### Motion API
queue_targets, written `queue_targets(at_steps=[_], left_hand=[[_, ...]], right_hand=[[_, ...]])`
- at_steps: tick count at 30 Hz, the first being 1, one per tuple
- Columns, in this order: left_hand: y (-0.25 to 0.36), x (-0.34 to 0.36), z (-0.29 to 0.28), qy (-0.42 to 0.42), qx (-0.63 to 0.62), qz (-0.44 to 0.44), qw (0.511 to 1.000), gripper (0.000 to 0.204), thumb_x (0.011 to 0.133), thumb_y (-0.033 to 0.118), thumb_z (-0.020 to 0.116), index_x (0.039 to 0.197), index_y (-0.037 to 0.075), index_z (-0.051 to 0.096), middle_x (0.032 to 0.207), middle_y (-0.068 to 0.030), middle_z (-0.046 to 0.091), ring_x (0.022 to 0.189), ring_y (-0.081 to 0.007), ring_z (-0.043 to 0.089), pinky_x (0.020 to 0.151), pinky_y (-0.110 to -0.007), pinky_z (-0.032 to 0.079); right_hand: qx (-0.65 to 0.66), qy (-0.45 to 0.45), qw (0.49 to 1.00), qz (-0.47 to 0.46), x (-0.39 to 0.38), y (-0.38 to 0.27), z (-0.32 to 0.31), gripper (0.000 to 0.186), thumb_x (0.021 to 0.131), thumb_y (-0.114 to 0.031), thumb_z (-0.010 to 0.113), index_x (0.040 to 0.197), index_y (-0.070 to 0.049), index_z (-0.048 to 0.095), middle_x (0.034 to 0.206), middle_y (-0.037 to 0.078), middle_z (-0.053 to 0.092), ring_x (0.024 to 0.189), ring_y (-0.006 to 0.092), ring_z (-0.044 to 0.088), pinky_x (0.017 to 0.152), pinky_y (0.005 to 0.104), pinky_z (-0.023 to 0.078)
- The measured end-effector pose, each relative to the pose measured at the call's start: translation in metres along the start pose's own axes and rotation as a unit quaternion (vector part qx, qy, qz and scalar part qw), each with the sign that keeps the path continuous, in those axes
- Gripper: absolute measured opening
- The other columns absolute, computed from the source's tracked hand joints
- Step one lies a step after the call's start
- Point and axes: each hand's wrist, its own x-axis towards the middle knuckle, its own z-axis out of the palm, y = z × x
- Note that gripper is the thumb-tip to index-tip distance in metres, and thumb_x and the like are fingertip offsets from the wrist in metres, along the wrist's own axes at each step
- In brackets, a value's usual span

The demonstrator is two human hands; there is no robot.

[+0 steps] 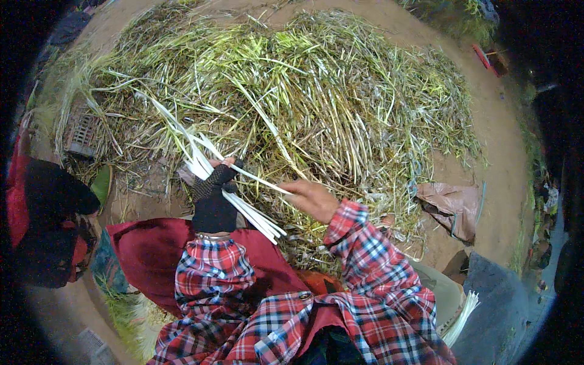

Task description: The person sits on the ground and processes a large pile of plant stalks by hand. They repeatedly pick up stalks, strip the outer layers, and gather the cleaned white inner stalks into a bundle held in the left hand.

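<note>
My left hand (214, 193), in a black glove that leaves the fingertips bare, is closed around a bundle of slim white stalks (255, 218) that look like spring onions. Their white ends point down to the right, and the upper ends fan out to the upper left. Bare and to the right of it, my right hand (313, 199) pinches the end of a single white stalk (260, 179), which stretches across from the left hand's fingers. Below the bundle, dark red cloth (146, 249) covers my lap.
A broad heap of green and yellowed stalks and leaves (328, 103) covers the ground ahead. More white stalks (463, 316) lie at the lower right, beside a dark grey sheet (493, 304). A brownish sack (453, 207) lies right of the heap. Another person's dark sleeve (58, 194) shows at the left edge.
</note>
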Motion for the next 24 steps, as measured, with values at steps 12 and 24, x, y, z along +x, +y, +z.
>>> queue_targets(at_steps=[12,24], left_hand=[[-0.045,-0.020,0.015,-0.099,-0.027,-0.130,0.986,0.020,0.082,0.022,0.051,0.090,0.004,0.052,0.073,-0.0048,0.057,0.061,-0.0132,0.054,0.049,-0.022,0.042],[-0.023,-0.007,0.010,-0.021,-0.090,-0.127,0.988,0.013,0.080,0.016,0.053,0.083,0.004,0.049,0.054,0.0016,0.039,0.044,-0.0085,0.039,0.034,-0.020,0.028]], right_hand=[[0.034,0.031,0.992,0.116,0.007,-0.032,0.032,0.021,0.084,-0.023,0.037,0.084,-0.004,0.046,0.057,0.017,0.048,0.053,0.0355,0.050,0.050,0.0437,0.040],[-0.016,-0.041,0.983,0.178,-0.028,-0.077,0.026,0.016,0.078,-0.017,0.041,0.080,0.000,0.041,0.058,0.021,0.047,0.053,0.0393,0.049,0.049,0.0467,0.040]])
